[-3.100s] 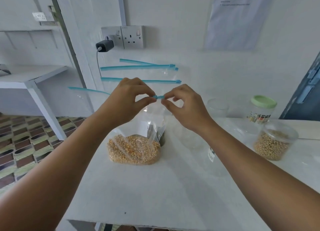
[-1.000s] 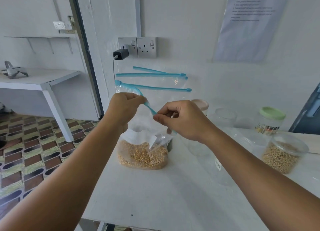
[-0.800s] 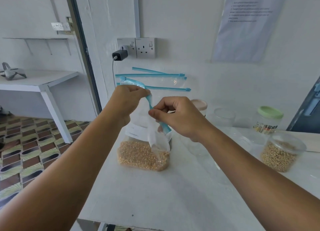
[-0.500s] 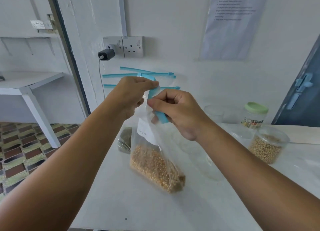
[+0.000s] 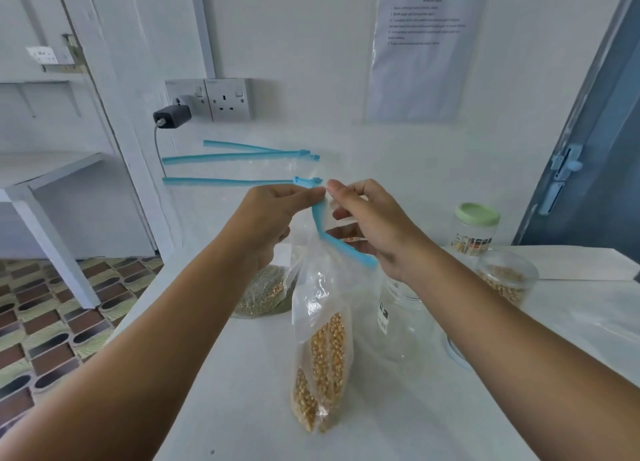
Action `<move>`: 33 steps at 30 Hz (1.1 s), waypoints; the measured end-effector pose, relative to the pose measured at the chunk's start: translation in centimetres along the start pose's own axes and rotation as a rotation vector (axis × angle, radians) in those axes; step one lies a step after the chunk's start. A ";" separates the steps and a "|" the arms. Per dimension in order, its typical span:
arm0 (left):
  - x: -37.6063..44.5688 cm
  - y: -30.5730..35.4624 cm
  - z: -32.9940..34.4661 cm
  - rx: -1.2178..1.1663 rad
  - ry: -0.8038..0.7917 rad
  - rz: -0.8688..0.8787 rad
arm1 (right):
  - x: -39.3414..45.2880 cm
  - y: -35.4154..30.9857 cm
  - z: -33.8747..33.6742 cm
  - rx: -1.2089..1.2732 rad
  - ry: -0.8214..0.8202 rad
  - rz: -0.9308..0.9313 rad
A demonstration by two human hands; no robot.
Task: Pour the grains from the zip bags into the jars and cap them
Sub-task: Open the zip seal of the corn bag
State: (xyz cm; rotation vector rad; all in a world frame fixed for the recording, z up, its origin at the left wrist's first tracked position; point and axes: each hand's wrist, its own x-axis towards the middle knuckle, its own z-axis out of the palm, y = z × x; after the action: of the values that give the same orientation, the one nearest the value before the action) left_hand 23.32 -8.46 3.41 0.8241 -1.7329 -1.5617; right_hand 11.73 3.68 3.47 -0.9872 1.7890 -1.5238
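Both hands up over the bench [image 5: 242, 408], working the blue zip strip [image 5: 341, 244] of the corn bag [image 5: 320, 356]. Left hand [image 5: 266, 218] pinches the strip's top end; right hand [image 5: 374, 225] pinches the bag mouth just beside it, fingers curled on the plastic. Each grip is fastened on the bag, none released.

Change over the last second: the bag, which lay slumped flat on the bench with its grains spread wide, has been hoisted upright and now hangs below the grip, its yellow kernels stacked in a narrow column, base touching or just above the bench — cannot tell which. The strip now bends down to the right below the right hand, and the mouth looks partly parted. Judgement: opening is nearly done; the pour comes next.

An empty clear jar [image 5: 401, 322] stands uncapped just below the right wrist, the likely target. A second bag of greenish grain [image 5: 263, 292] lies below the left hand. Further right of the grip: a jar already holding grains [image 5: 507, 280] and a green-lidded jar [image 5: 476, 228].

Writing: small dark label on the clear jar, unreadable; colourful label on the green-lidded jar, illegible; printed sheet [image 5: 426, 45] on the wall, text too small to read.
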 end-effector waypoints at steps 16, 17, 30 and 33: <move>-1.5 -0.3 -2.1 0.194 0.284 0.116 | 1.3 1.5 -4.0 -0.389 -0.035 -0.257; -1.6 -0.2 -2.1 0.201 0.276 0.115 | 1.3 1.3 -4.0 -0.475 -0.037 -0.273; -1.5 0.8 -4.6 0.309 0.424 0.165 | 3.3 1.1 -3.9 -0.523 0.065 -0.291; -1.5 0.3 -5.4 0.293 0.462 0.160 | 3.9 1.1 -3.3 -0.529 0.088 -0.331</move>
State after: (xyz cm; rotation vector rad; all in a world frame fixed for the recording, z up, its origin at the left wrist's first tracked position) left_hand 28.61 -10.36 3.99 1.0627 -1.6478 -0.9312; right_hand 6.68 2.36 3.06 -1.5527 2.2388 -1.3103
